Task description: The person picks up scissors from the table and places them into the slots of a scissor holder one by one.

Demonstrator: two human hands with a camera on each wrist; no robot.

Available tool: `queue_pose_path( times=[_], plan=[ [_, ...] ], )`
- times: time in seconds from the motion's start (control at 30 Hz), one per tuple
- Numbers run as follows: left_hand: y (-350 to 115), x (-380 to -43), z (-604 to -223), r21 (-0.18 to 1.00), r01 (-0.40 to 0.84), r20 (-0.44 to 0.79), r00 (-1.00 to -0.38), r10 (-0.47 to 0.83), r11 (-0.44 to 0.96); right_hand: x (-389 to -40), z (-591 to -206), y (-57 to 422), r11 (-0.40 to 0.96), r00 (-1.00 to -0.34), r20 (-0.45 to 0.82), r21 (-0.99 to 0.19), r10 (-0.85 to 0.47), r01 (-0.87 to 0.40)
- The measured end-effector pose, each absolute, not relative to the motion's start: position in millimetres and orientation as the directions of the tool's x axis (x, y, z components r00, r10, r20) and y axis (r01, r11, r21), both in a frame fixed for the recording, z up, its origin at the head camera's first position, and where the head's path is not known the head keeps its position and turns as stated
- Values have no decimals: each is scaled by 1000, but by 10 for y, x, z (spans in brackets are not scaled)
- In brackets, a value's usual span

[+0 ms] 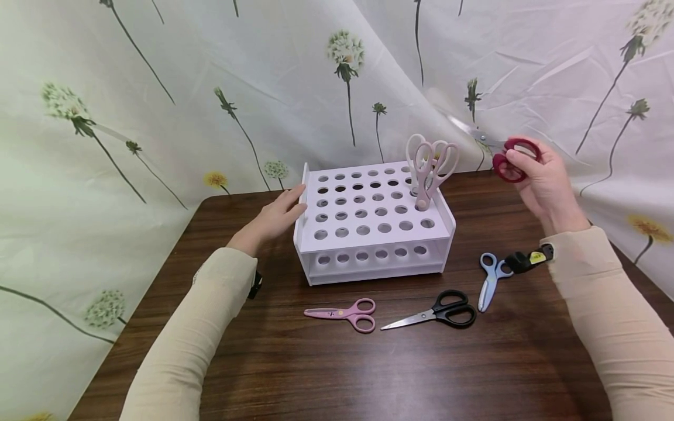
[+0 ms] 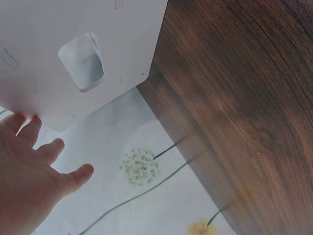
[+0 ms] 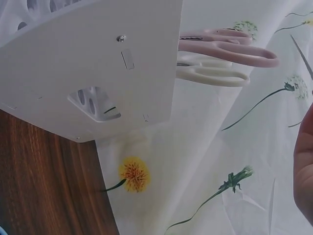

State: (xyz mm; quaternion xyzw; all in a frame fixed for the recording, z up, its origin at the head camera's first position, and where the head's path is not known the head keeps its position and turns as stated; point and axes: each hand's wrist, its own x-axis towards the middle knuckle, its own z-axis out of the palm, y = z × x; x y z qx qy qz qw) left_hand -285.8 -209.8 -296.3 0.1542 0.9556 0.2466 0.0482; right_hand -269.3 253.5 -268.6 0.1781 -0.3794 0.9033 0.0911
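My right hand [image 1: 550, 184] grips a pair of scissors [image 1: 482, 138] by their dark red handles, raised to the right of the white rack. The blades point up and left. At the right wrist view's edge, only part of this hand [image 3: 304, 164] and a blade tip show. The fingertips of my left hand [image 1: 274, 216] touch the left end panel of the white rack [image 1: 376, 273], also seen in the left wrist view with the hand [image 2: 29, 181]. Pale pink scissors [image 1: 423, 202] and white scissors [image 3: 215, 76] stand handles-up in holes near the rack's right end.
In front of the rack, pink scissors [image 1: 344, 313] and black-handled scissors [image 1: 424, 316] lie on the dark wooden table [image 1: 316, 374]. Light blue scissors [image 1: 489, 283] lie beside my right wrist. A flower-patterned cloth [image 1: 295, 70] hangs behind the table.
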Motion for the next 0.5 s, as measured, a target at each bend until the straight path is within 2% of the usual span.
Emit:
queue_pose_path(
  times=[0.13,0.33,0.5],
  plan=[
    [-2098,-2858,-2965,484,268,-19,-948,317,833,-2680,-2668,2506,-684,-923,385,-670,15,-290],
    [-2094,-2857,-2959,490,262,-26,-949,314,832,-2654,-2633,2468,-583,-930,367,-754,11,-304],
    [-2093,-2856,-2967,495,268,-18,-948,319,826,-2662,-2638,2451,-566,-928,373,-764,5,-311]
  ],
)
